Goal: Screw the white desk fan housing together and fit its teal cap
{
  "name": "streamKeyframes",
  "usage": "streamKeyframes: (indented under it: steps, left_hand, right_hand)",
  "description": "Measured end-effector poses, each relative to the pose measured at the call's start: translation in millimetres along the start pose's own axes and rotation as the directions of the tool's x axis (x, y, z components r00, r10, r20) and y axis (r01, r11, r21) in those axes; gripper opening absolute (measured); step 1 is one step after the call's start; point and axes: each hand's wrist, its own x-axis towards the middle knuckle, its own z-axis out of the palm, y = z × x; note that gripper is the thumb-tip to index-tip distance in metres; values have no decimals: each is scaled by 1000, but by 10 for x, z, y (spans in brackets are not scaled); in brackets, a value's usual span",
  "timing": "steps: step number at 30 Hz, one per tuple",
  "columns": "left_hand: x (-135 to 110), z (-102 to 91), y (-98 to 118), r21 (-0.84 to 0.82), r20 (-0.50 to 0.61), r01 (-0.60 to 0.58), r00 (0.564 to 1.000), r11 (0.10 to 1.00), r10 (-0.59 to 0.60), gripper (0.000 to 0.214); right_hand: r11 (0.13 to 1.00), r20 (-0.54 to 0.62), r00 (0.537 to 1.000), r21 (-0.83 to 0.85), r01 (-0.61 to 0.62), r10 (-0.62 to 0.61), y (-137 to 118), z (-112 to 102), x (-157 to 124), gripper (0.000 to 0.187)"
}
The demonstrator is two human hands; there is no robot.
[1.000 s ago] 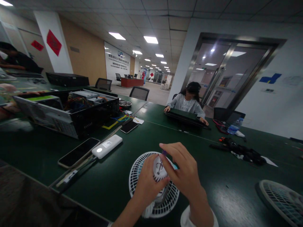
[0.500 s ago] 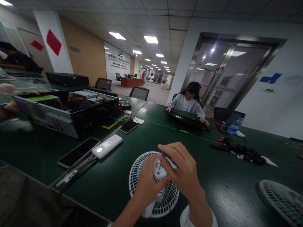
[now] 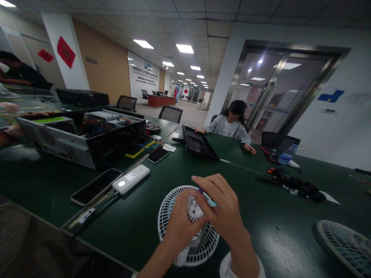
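Observation:
A small white fan (image 3: 166,204) lies on the green table with its round grille down and its motor housing (image 3: 194,208) pointing up. My left hand (image 3: 181,218) is wrapped around the near left side of that housing, thumb across its front. Over the housing's right side, my right hand (image 3: 223,204) pinches a small purple piece (image 3: 200,190) between thumb and fingers. Most of that piece is hidden, so its kind does not show. The middle of the grille is covered by my hands and the housing.
Left of the fan lie a white power bank (image 3: 131,179) and two phones (image 3: 97,187), beyond them an opened computer case (image 3: 116,135). A second grille (image 3: 344,245) sits at the right edge. Across the table, a person (image 3: 230,123) touches a black monitor (image 3: 199,143).
The person across the table has turned the monitor and shifted it left; one hand has come off it. My hands stay around the housing, the right one moving only slightly.

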Motion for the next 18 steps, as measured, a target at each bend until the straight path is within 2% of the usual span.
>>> streamKeyframes:
  steps: [5, 11, 16, 18]
  left_hand:
    - [-7, -10, 7, -19, 5, 13, 1000, 1000, -13, 59]
    - [-3, -7, 7, -4, 10, 8, 1000, 1000, -8, 57]
    - [-5, -12, 18, -5, 7, -4, 1000, 1000, 4, 56]
    - [-8, -12, 23, -11, 7, -14, 1000, 1000, 14, 55]
  right_hand:
    - [990, 47, 999, 140, 20, -27, -18, -43, -3, 37]
    - [1000, 31, 999, 1, -10, 10, -2, -8, -13, 20]
    - [992, 95, 995, 129, -3, -9, -41, -93, -28, 39]
    - [992, 94, 995, 128, 12, -24, -50, -94, -37, 38]
